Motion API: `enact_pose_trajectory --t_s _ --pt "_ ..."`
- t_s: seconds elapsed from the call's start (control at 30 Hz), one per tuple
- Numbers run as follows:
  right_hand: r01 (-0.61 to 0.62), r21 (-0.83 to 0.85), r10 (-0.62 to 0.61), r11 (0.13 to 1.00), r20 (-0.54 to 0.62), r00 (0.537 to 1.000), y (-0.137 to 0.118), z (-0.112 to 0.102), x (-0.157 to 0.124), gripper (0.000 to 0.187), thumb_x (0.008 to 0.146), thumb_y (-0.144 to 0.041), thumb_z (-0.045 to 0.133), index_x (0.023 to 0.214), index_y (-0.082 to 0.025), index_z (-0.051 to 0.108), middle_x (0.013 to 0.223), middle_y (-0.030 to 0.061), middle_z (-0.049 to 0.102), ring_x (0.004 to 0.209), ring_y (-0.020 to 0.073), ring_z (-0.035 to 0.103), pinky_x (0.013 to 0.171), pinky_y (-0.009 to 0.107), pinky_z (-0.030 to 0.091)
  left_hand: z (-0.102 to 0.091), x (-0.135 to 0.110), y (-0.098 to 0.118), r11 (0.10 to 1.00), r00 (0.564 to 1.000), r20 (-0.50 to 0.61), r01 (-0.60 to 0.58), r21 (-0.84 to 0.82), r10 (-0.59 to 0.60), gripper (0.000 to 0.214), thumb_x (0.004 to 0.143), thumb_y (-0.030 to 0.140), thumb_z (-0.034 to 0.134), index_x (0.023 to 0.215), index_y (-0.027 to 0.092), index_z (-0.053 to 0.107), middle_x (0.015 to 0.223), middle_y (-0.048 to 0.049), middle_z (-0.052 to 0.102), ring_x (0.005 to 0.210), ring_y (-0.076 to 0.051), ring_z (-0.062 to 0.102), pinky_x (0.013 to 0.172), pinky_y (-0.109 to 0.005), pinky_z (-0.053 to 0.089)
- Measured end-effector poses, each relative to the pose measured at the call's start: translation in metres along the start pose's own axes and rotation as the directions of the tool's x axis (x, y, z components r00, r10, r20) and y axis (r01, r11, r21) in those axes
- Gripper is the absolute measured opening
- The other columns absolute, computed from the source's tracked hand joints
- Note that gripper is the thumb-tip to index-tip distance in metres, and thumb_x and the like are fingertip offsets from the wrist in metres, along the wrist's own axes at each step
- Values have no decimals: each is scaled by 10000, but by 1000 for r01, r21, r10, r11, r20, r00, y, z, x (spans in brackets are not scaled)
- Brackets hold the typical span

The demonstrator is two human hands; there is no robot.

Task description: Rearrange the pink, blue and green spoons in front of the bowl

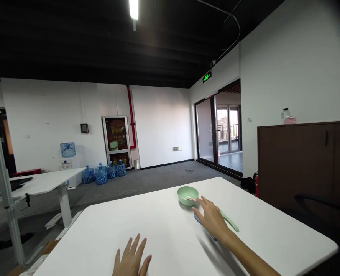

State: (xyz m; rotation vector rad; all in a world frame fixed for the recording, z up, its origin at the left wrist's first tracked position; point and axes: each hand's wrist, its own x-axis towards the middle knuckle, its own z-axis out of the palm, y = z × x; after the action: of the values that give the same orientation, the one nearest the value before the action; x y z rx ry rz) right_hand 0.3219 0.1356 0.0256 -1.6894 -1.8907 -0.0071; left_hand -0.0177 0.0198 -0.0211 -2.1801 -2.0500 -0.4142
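Green bowl (188,193): state its position and attitude.

It stands upright on the white table (101,234), toward the far edge. All other locations below are given relative to this bowl.

Report the right hand (211,221).

The right hand is just beside the bowl, on the near side. The index fingertip reaches the rim or lies very close to it; contact cannot be confirmed. The fingers are apart and do not clamp the bowl.

What lies under that hand?

A blue item (197,219) lies beneath the palm, mostly hidden, so its type cannot be identified. A pale green handle (229,221) extends from under the hand, away from the bowl. Whether the palm grips either item cannot be determined.

Report the left hand (131,260).

The left hand is well apart from the bowl, near the table's closest edge. Its 5 fingers are spread and hold nothing.

Give the current status.

Of the 2 hands, neither is seen lifting the bowl. A small pale tip shows at the bowl's inner edge, too small to identify.

Surroundings?

Blue water jugs (101,174) stand far beyond the bowl; a dark brown cabinet (296,165) stands to its right.
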Motion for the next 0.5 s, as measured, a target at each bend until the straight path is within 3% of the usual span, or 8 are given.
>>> enact_pose_trajectory --t_s 0.07,0.23,0.5 --pt "26 31 -27 999 29 999 2 -1 -22 590 1012 -543 381 1519 -272 512 1582 126 494 1481 306 418 1164 480 351 -2 -1 1 1000 1000 -6 -4 7 4 526 988 445 345 1481 351 500 1611 -28 474 1513 -322 398 1192 -632 383" --pt "-14 28 11 1000 100 995 9 7 -64 671 995 -599 370 1530 -218 510 1641 127 409 1529 320 347 1201 489 330 -3 0 1 1000 1000 -13 -16 -2 16 520 985 451 356 1473 361 510 1606 -31 486 1508 -325 406 1187 -635 389" --pt "-8 36 4 999 106 994 18 20 -85 698 989 -638 363 1561 -251 467 1654 101 387 1529 320 349 1205 499 340 0 3 4 1000 999 -27 -26 3 26 513 982 451 379 1471 373 510 1601 -28 494 1504 -324 414 1183 -624 400"
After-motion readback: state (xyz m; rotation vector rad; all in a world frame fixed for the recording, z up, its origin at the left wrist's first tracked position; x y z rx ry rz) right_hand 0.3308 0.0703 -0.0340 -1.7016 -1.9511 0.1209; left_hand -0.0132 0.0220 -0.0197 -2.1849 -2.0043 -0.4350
